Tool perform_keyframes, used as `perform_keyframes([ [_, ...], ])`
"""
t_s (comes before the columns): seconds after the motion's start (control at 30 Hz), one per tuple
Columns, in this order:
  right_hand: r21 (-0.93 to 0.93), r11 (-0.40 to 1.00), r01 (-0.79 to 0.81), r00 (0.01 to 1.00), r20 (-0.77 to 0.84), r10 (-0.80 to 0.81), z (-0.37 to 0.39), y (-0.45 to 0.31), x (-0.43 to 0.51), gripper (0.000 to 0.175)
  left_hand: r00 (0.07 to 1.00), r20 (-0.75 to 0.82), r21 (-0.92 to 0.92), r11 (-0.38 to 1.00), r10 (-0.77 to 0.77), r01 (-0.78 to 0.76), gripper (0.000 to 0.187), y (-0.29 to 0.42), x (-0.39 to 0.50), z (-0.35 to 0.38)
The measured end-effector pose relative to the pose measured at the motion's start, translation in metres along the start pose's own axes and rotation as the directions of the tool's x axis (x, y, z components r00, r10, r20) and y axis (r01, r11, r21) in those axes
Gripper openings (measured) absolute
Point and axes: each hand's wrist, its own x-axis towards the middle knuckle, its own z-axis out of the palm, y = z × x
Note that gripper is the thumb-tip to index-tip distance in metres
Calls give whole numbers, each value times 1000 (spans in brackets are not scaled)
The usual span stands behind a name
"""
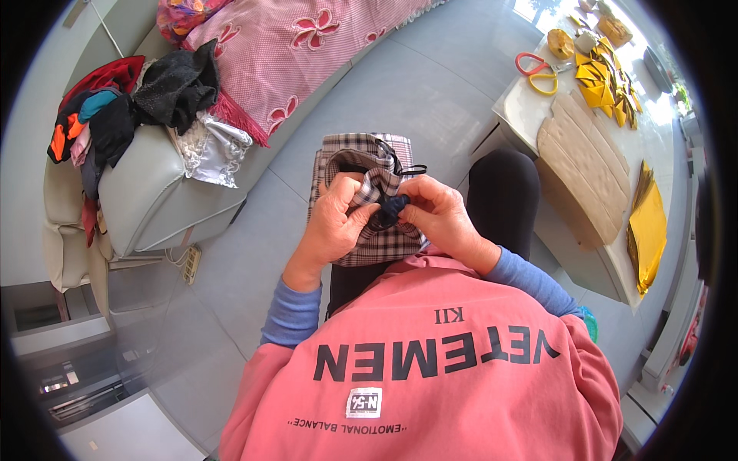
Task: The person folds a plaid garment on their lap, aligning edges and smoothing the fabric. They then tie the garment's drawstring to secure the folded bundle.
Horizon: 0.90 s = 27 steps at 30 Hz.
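Note:
A plaid cloth bag with a gathered opening rests on my lap. My left hand grips the edge of its mouth, thumb on the near side and fingers tucked into the folds. Between the thumb and fingertips of my right hand is a small bunched dark navy cloth, right at the bag's opening. Whether part of that cloth lies inside the bag cannot be seen. A black drawstring loop sticks out at the far right of the mouth.
To the right stands a table with a brown cardboard sheet, scissors, folded gold paper pieces and a gold paper stack. At left, clothes lie on a sofa; a power strip is on the floor.

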Motion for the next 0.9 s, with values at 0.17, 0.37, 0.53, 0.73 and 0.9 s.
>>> perform_keyframes([
  [0.17, -385, 810, 443, 892, 96, -442, -6, 1, -3, 29, 989, -16, -26, 988, 150, -150, 26, 10, -9, -10],
  [0.37, -436, 672, 598, 797, 237, -555, -8, -1, -11, 31, 943, 145, 270, 905, 298, -328, 24, 25, -28, -33],
  [0.53, -423, 653, 629, 777, 364, -513, -10, -1, -14, 29, 966, 120, 346, 903, 228, -255, 22, 33, -35, -40],
  [0.73, -418, 591, 690, 721, 466, -512, -7, -1, -14, 36, 931, -114, 493, 833, 348, -251, 29, 41, -8, -44],
  [0.9, -407, 522, 750, 661, 501, -559, -7, -5, -14, 33, 963, 7, 478, 845, 268, -239, 21, 25, 8, -34],
])
